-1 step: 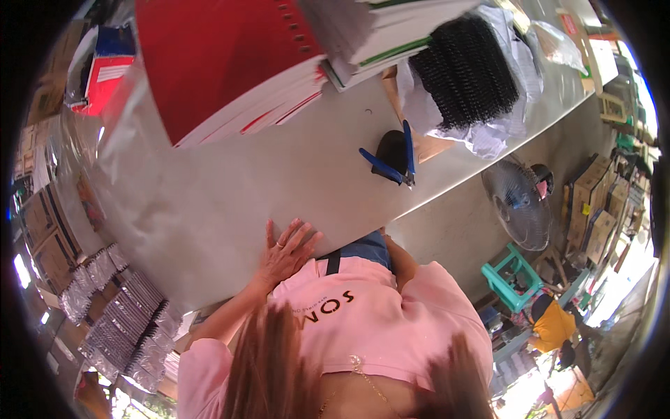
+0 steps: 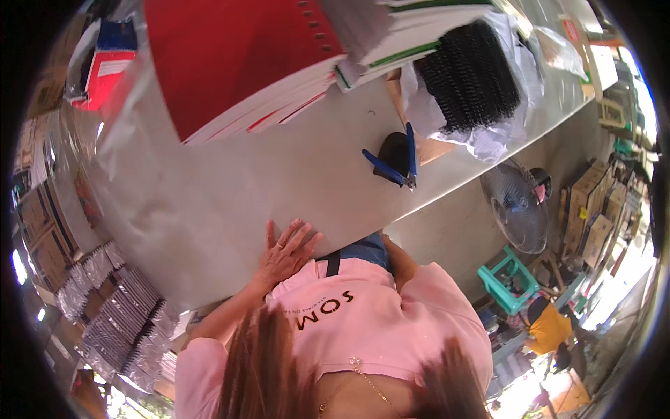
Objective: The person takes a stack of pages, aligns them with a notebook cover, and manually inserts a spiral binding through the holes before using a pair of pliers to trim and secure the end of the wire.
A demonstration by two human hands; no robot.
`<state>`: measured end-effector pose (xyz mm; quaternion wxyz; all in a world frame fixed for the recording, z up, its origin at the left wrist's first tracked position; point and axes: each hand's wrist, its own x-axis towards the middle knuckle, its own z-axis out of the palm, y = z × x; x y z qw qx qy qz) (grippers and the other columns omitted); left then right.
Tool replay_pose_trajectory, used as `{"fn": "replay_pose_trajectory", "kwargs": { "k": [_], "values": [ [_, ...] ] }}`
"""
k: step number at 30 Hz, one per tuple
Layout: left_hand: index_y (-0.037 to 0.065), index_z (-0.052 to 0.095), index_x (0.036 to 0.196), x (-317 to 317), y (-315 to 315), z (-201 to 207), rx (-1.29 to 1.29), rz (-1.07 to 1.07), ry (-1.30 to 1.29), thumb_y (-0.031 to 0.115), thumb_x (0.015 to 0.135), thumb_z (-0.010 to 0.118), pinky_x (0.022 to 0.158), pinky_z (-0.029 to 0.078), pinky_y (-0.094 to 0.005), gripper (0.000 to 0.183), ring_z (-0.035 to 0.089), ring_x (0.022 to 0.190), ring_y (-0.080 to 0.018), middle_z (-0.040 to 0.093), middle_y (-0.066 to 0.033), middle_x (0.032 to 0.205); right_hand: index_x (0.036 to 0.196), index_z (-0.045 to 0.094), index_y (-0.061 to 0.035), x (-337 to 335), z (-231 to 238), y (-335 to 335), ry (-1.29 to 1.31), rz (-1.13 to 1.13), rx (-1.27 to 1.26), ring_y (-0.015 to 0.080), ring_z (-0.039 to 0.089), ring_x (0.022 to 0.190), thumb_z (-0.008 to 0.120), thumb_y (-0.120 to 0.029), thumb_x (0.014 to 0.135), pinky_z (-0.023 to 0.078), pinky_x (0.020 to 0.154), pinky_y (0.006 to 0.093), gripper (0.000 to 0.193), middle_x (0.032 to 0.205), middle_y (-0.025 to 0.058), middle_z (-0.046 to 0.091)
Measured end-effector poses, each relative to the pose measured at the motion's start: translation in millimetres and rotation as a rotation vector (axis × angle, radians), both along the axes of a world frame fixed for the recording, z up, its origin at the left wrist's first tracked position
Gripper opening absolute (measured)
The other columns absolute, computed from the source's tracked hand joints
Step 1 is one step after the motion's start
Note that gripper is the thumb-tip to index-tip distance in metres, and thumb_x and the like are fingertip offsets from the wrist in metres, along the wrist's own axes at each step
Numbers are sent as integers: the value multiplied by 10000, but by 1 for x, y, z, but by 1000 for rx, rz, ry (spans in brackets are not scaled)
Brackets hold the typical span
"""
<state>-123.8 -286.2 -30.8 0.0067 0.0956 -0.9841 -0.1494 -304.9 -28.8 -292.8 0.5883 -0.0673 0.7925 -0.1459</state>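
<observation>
My left hand (image 2: 287, 250) lies flat on the grey table (image 2: 230, 181) near its front edge, fingers spread, holding nothing. My right hand (image 2: 386, 241) is down beside my hip, past the table edge; its fingers are hidden. Ahead on the table, blue-handled nippers (image 2: 411, 150) rest with their handles apart over a dark rounded object (image 2: 391, 150). Beyond them a bundle of black plastic binding coils (image 2: 471, 77) sits on crumpled white wrapping (image 2: 529, 77). A thick stack of red-covered books (image 2: 237, 63) with punched holes stands at the far side, next to green-edged books (image 2: 412, 59).
A standing fan (image 2: 515, 206) and a turquoise stool (image 2: 509, 283) are on the floor at right, with cardboard boxes (image 2: 590, 192) behind. A person in a yellow top (image 2: 548, 327) is farther back. Plastic-wrapped coil bundles (image 2: 118, 328) are stacked at left.
The view has shifted slightly, so the books and nippers appear a little farther right. My hands have kept their places.
</observation>
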Motion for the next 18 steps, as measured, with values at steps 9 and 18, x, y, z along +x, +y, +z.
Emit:
{"fn": "replay_pose_trajectory", "kwargs": {
  "k": [9, 18],
  "values": [
    [292, 395, 1477, 2, 1, -1, 4, -29, -26, 411, 938, 532, 1161, 55, -656, 569, 193, 1475, -218, 296, 7, 1536, 1043, 675, -71, -25, 7, -23, -9, 15, -6, 325, 638, 1028, 581, -233, 894, 498, 896, 453, 239, 1075, 167, 662],
    [304, 370, 1481, 1, 1, 3, -14, -37, -55, 455, 916, 534, 1152, 72, -671, 608, 193, 1477, -217, 309, 10, 1528, 1027, 677, -64, -52, 14, -25, -4, 32, 9, 325, 638, 1025, 575, -226, 898, 498, 891, 450, 231, 1064, 165, 666]
  ]
}}
